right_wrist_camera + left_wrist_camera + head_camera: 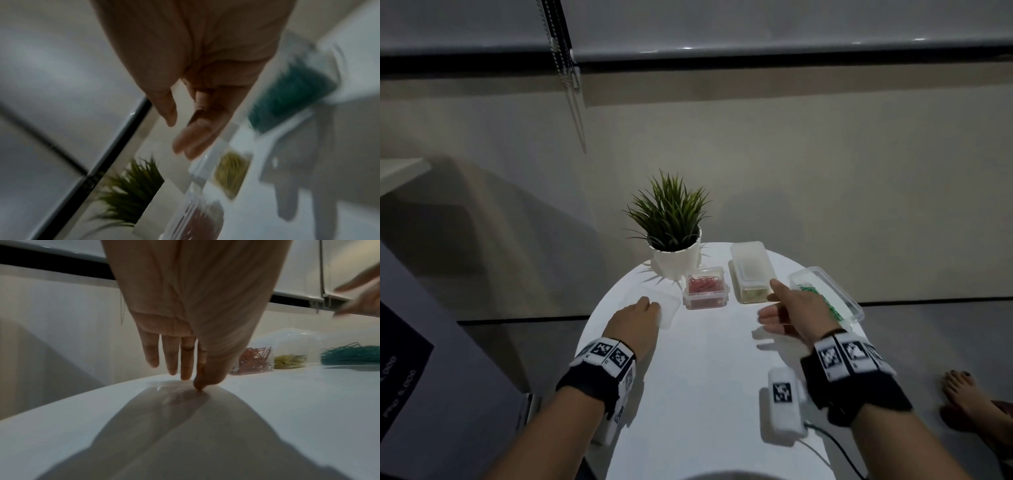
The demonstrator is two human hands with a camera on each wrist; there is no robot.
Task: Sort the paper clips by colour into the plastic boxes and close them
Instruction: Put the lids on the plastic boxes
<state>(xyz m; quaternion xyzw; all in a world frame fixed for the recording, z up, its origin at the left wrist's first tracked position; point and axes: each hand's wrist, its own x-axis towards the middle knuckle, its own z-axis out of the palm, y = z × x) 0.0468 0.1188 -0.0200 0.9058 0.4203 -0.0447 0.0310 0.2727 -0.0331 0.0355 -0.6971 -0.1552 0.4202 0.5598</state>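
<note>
On the round white table (705, 377) stands an uncovered box of red clips (707, 289) (255, 360). Right of it is a yellow-clip box (751, 274) (290, 361) with its lid on. An uncovered box of green clips (825, 294) (349, 353) sits at the far right, partly hidden by my right hand. A loose clear lid (667, 306) lies left of the red box. My left hand (650, 305) (191, 382) touches that lid with straight fingers and thumb tip. My right hand (770, 305) (179, 134) hovers empty and blurred in front of the yellow and green boxes.
A potted plant (674, 233) (131, 186) stands at the table's back, just behind the red box. A white tagged device (784, 407) with a cable lies near the front right edge. A bare foot (962, 394) is on the floor at the right.
</note>
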